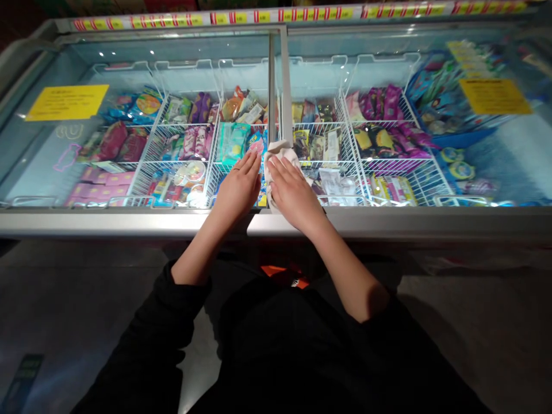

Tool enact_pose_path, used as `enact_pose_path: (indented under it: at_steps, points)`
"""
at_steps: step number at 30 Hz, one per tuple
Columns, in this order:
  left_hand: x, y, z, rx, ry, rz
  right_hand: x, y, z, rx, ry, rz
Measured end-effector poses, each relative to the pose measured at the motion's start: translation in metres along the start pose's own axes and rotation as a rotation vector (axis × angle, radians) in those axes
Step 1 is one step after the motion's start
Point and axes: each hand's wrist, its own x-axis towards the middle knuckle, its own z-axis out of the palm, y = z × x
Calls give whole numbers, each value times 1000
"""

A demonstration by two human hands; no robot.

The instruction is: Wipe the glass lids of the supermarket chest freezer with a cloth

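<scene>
My right hand (294,192) is closed on a pale, crumpled cloth (280,150) and presses it against the middle frame bar of a glass-topped chest freezer (388,221). Its fingers point forward, close together over the cloth. To the left, my left hand (239,187) rests on the left glass lid (172,49). That hand is open, holds nothing, and has a thin ring on one finger. The cloth's underside and part of the bar are hidden.
Under the glass, white wire baskets (353,144) hold packaged frozen treats. Yellow notices (66,102) (495,96) lie on the left and right glass. A price-tag strip (319,14) runs along the back edge. Grey floor (86,322) shows below.
</scene>
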Motion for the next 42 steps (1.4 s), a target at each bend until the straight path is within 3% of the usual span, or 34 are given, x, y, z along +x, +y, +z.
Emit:
enact_pose_path:
  at_steps: [17,29,38,42]
  points:
    - [-4,8,-6,30,-17,1,-4,-12,-9,44,-34,42]
    - [-5,14,-10,-22,-104,-59,-5,-18,-17,76,-114,100]
    - [-5,11,-7,-20,-48,-43,-5,-14,-15,81,-80,52]
    - [-4,8,-7,-17,-36,-25,-25,-11,-28,51,-114,28]
